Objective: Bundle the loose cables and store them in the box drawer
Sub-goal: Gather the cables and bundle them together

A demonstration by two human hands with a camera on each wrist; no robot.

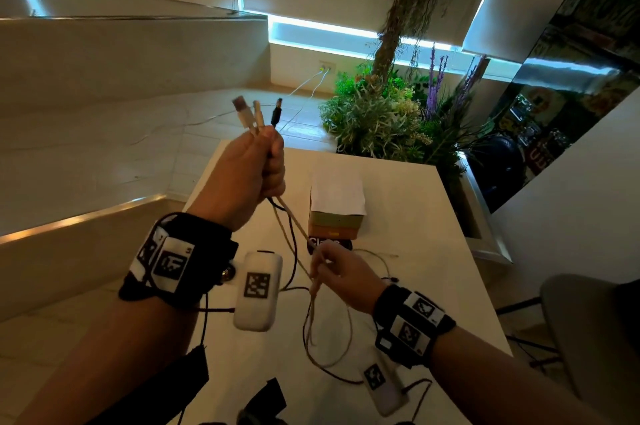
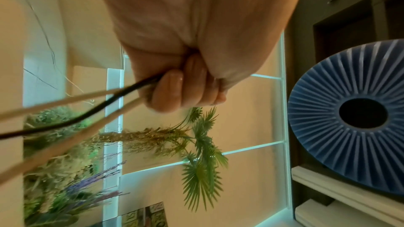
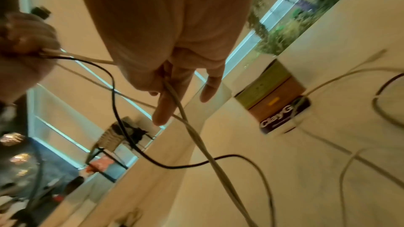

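White and black cables [image 1: 277, 213] clenched in left hand [image 1: 247, 175], white strands pinched by right hand [image 1: 341, 274] fingers.

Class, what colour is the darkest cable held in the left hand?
Black cable, beside two beige ones in the left hand; clearest in the left wrist view.

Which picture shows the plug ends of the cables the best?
The head view: the plug ends stick up clear above the left hand. The left wrist view shows only cords leaving the fist. The right wrist view shows one dark, blurry plug.
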